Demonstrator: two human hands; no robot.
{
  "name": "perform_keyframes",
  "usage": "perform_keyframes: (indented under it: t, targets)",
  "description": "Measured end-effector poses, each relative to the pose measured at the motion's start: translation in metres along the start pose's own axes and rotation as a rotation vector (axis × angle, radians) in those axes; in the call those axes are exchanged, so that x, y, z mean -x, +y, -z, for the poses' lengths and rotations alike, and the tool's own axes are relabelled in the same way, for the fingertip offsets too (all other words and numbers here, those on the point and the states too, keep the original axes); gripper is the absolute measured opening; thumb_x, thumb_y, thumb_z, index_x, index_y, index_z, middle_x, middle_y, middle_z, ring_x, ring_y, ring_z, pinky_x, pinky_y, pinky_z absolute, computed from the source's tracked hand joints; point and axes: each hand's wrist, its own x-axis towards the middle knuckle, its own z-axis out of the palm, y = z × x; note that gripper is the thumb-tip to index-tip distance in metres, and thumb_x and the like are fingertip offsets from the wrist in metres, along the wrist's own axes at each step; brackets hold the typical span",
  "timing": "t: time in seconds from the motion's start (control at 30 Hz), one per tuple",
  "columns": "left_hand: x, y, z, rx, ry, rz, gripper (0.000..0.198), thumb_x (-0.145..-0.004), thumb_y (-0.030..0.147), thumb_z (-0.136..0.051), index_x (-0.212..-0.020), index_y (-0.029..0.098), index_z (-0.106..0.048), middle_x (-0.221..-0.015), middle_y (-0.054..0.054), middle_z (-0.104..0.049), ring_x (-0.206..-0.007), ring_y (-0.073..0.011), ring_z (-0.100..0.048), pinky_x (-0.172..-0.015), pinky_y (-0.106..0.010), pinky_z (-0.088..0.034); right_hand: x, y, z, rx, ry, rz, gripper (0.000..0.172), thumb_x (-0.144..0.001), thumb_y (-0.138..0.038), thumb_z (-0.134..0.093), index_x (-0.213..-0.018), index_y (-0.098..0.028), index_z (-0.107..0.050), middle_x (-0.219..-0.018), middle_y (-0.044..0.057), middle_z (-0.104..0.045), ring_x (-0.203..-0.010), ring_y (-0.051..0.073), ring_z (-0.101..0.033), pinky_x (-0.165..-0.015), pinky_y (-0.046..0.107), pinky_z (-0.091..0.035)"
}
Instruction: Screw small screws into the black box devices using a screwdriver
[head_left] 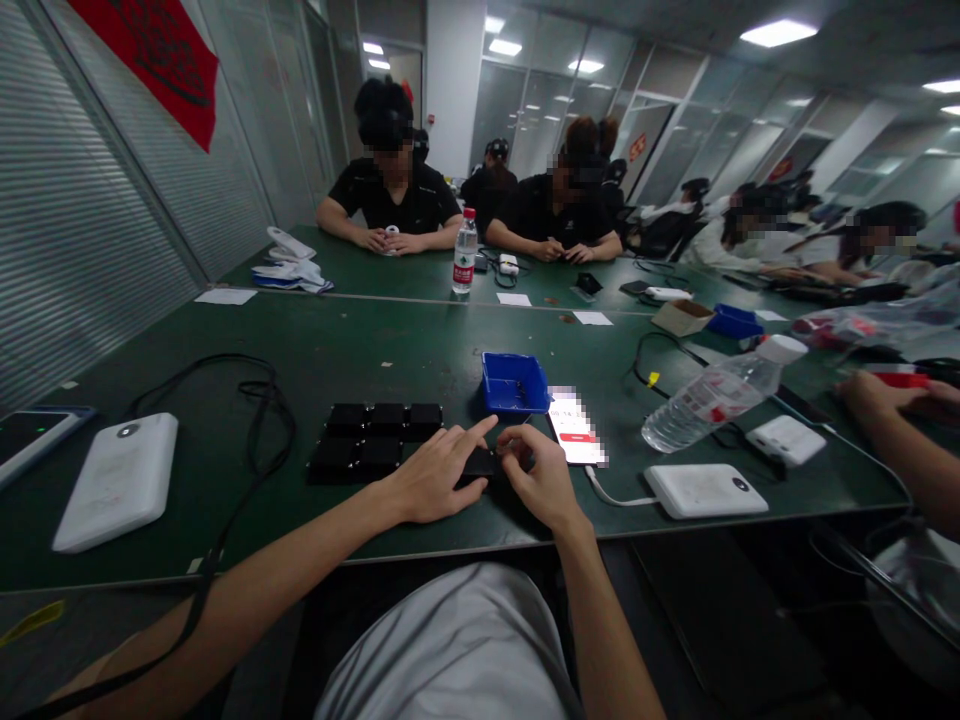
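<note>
Square black pieces with small shiny dots at their corners lie in two rows on the green table. My left hand rests palm down over the right end of the rows, fingers stretched out. Beneath it, partly covered, is another black piece. My right hand is beside that piece's right edge, thumb and fingertips pinched together; whatever is in the pinch is too small to make out. Just beyond the hands stands a blue bin with small dark bits in it. A lit phone lies right of the bin.
A white power bank with a cable lies at right, near a tilted water bottle. Another white power bank and a black cable are at left. Across the green table, people sit working; a person's arm reaches in at right.
</note>
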Motion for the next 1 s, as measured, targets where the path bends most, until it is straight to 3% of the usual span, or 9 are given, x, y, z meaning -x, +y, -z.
perform_keyframes:
  t: [0.1, 0.27, 0.53, 0.63, 0.77, 1.0]
  targets:
    - [0.000, 0.001, 0.000, 0.005, -0.002, -0.006, 0.088, -0.090, 0.023, -0.063, -0.163, 0.022, -0.012, -0.128, -0.012, -0.063, -0.115, -0.0300, -0.060, -0.108, -0.052, -0.044, 0.000, 0.006, 0.002, 0.086, 0.049, 0.017, 0.029, -0.083, -0.007, -0.050, -0.103, -0.019, -0.068, -0.099, 0.008, -0.071, -0.080, 0.020, -0.065, -0.072, 0.031, -0.051]
    - [-0.001, 0.004, 0.002, 0.003, -0.016, 0.007, 0.080, -0.090, 0.024, -0.065, -0.158, 0.016, -0.025, -0.127, -0.014, -0.063, -0.115, -0.0301, -0.059, -0.104, -0.049, -0.047, 0.000, 0.015, 0.005, 0.303, -0.106, 0.007, 0.041, -0.085, -0.002, -0.049, -0.115, -0.019, -0.071, -0.127, 0.012, -0.067, -0.108, 0.025, -0.067, -0.094, 0.039, -0.053]
    - [-0.003, 0.005, 0.004, 0.012, -0.043, -0.021, 0.040, -0.095, 0.033, -0.067, -0.130, 0.017, -0.056, -0.123, -0.012, -0.066, -0.113, -0.0291, -0.060, -0.102, -0.046, -0.050, 0.003, 0.009, 0.013, 0.356, -0.219, 0.050, 0.025, -0.095, -0.008, -0.048, -0.109, -0.019, -0.065, -0.128, 0.011, -0.064, -0.109, 0.023, -0.066, -0.093, 0.036, -0.052]
    - [-0.003, 0.005, 0.005, 0.010, -0.055, -0.028, 0.035, -0.095, 0.034, -0.068, -0.124, 0.017, -0.059, -0.119, -0.011, -0.067, -0.109, -0.0286, -0.061, -0.100, -0.045, -0.051, 0.005, 0.005, 0.018, 0.355, -0.293, 0.029, 0.030, -0.093, -0.006, -0.050, -0.116, -0.019, -0.064, -0.119, 0.011, -0.068, -0.107, 0.024, -0.066, -0.094, 0.037, -0.051]
    - [-0.003, 0.005, 0.005, -0.005, -0.065, -0.027, 0.033, -0.095, 0.035, -0.068, -0.122, 0.018, -0.060, -0.117, -0.011, -0.067, -0.107, -0.0283, -0.062, -0.098, -0.045, -0.051, 0.008, 0.002, 0.023, 0.346, -0.340, 0.035, 0.041, -0.094, -0.005, -0.052, -0.131, -0.020, -0.062, -0.122, 0.011, -0.066, -0.111, 0.025, -0.065, -0.098, 0.038, -0.051]
    - [-0.003, 0.006, 0.006, -0.002, -0.071, -0.024, 0.034, -0.094, 0.036, -0.070, -0.121, 0.018, -0.060, -0.115, -0.010, -0.067, -0.106, -0.0276, -0.062, -0.096, -0.043, -0.052, 0.012, -0.009, 0.030, 0.351, -0.406, 0.015, 0.028, -0.097, -0.009, -0.054, -0.109, -0.023, -0.074, -0.108, 0.007, -0.065, -0.097, 0.021, -0.068, -0.087, 0.033, -0.053]
